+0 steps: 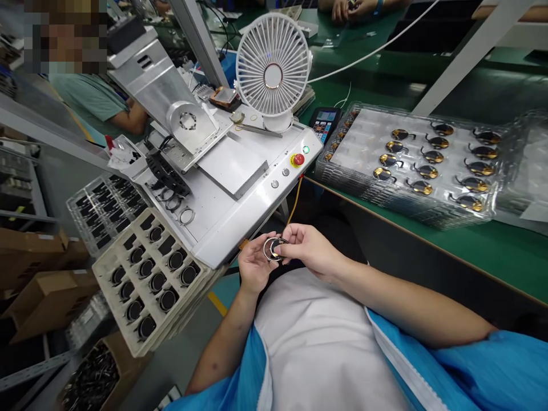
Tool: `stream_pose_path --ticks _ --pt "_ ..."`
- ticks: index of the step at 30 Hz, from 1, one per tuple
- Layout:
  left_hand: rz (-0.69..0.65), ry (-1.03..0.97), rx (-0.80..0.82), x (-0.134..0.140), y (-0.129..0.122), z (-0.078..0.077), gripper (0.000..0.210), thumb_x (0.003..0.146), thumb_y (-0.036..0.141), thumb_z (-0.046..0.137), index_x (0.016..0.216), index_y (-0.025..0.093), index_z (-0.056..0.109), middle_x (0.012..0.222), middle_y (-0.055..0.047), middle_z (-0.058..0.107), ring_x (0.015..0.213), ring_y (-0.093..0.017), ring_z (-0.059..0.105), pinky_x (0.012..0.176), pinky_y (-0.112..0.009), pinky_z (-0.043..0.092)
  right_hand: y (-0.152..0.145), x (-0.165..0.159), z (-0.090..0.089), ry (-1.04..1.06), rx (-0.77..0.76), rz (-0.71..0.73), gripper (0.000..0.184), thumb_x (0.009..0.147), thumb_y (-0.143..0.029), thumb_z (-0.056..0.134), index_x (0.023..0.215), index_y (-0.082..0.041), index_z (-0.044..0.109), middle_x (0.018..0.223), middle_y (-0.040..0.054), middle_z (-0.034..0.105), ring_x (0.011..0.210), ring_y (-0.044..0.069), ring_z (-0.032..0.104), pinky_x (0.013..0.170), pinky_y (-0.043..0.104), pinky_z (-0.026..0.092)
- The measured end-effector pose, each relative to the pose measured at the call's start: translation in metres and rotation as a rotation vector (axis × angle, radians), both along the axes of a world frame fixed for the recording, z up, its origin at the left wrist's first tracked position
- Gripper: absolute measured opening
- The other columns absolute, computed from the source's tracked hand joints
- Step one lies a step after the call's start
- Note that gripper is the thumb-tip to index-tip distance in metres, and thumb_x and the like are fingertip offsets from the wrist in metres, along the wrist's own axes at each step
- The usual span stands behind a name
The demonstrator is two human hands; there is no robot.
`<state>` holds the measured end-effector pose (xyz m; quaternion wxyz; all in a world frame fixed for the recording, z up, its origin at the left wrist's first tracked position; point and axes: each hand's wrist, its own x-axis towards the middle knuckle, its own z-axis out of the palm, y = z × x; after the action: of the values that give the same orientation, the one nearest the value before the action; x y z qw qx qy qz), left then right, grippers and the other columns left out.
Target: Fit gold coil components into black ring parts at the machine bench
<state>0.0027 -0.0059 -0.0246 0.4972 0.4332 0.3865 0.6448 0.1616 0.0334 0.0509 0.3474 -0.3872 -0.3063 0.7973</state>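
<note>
Both my hands meet in front of my body around a round watch case (269,250) with a shiny silver rim and a dark inside. My left hand (253,267) grips its rim from the left with curled fingers. From the right, my right hand (311,251) reaches over, its thumb pressed onto the middle of the case and its fingers bent behind it. A small gold-coloured patch shows beside the thumb. The underside of the case is hidden by the fingers.
A white bench machine (252,200) with buttons stands ahead, a fan (273,68) on it. Left is a beige tray (148,342) of watch cases; right, stacked clear trays (368,197) bear round gold-and-black parts. Loose rings (186,216) lie on the machine. A co-worker's arm (128,117) shows beyond.
</note>
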Motion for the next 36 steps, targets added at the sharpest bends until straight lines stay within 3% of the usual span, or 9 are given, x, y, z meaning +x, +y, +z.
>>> stream_pose_path --ticks 6,17,22,27,36 --pt "0.058 0.051 0.030 -0.003 -0.002 -0.006 0.059 0.058 0.046 0.098 0.112 0.034 0.079 0.112 -0.006 0.081 0.098 -0.025 0.079 0.087 -0.036 0.066 -0.008 -0.012 0.004 -0.067 0.119 -0.102 0.034 0.058 -0.018 0.077 0.072 -0.020 0.046 0.058 -0.0093 0.054 0.051 0.006 0.047 0.049 0.018 0.036" --pt "0.125 0.083 -0.034 -0.008 -0.005 -0.016 0.064 0.048 0.051 0.100 0.107 0.032 0.081 0.108 -0.006 0.082 0.093 -0.025 0.080 0.089 -0.038 0.065 -0.008 -0.015 -0.001 -0.067 0.128 -0.048 0.038 0.060 -0.016 0.075 0.077 -0.022 0.042 0.062 -0.0080 0.060 0.053 0.010 0.059 0.049 0.018 0.042" --pt "0.161 0.048 -0.037 -0.006 -0.006 -0.015 0.064 0.049 0.049 0.100 0.108 0.033 0.081 0.109 -0.005 0.082 0.093 -0.024 0.080 0.092 -0.038 0.065 -0.003 -0.016 -0.008 0.003 0.035 -0.001 0.048 0.059 -0.022 0.085 0.079 -0.022 0.042 0.062 -0.0073 0.062 0.052 0.011 0.062 0.049 0.020 0.047" --pt "0.130 0.033 0.071 -0.003 -0.007 -0.012 0.057 0.060 0.032 0.098 0.113 0.035 0.078 0.115 -0.005 0.080 0.100 -0.024 0.079 0.091 -0.035 0.065 0.006 -0.007 -0.012 -0.140 0.030 0.156 0.050 0.052 -0.036 0.098 0.070 -0.017 0.055 0.054 -0.0019 0.063 0.048 0.009 0.057 0.043 0.017 0.044" --pt "0.212 0.185 0.003 -0.005 -0.007 -0.001 0.055 0.059 0.026 0.098 0.111 0.028 0.079 0.114 -0.008 0.080 0.105 -0.029 0.078 0.095 -0.044 0.064 0.009 -0.018 -0.023 -0.088 -0.068 0.124 0.063 0.045 -0.047 0.100 0.063 -0.018 0.047 0.052 -0.0035 0.060 0.042 0.007 0.049 0.036 0.017 0.040"
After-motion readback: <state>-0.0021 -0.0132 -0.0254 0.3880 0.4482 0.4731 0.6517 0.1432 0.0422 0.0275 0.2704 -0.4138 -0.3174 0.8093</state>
